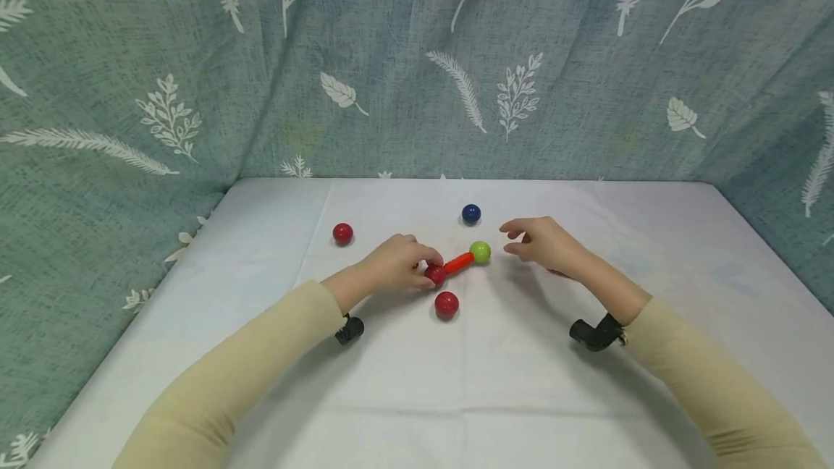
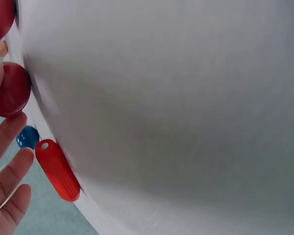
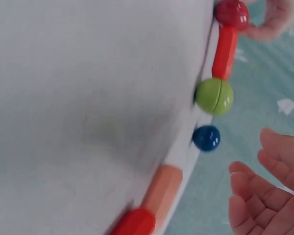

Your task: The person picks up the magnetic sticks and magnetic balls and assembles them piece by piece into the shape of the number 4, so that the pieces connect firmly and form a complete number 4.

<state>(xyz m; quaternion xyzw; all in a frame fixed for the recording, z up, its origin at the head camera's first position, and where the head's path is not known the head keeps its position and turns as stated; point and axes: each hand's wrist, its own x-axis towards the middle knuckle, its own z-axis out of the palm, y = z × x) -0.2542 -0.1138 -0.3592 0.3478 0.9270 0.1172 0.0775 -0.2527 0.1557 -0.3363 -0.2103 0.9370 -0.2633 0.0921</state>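
My left hand [image 1: 399, 264] pinches a shiny red ball [image 1: 435, 276] between thumb and fingers. That ball meets one end of an orange-red stick [image 1: 459, 263], whose other end meets a lime-green ball [image 1: 480, 252] with a slit, seen in the right wrist view. To the right of the green ball, my right hand [image 1: 544, 243] hovers with loosely bent fingers and nothing in them. Another red ball [image 1: 446, 305] lies just nearer than the held one. In the left wrist view, a separate red stick [image 2: 58, 170] with a holed end lies beyond the left fingers.
A dark blue ball [image 1: 471, 213] lies farther back, and another red ball [image 1: 342, 234] lies to the left. The right wrist view shows a salmon stick [image 3: 162, 193] and a red piece [image 3: 134, 223], mostly hidden by the right hand in the head view. White cloth [image 1: 417, 382] covers the table.
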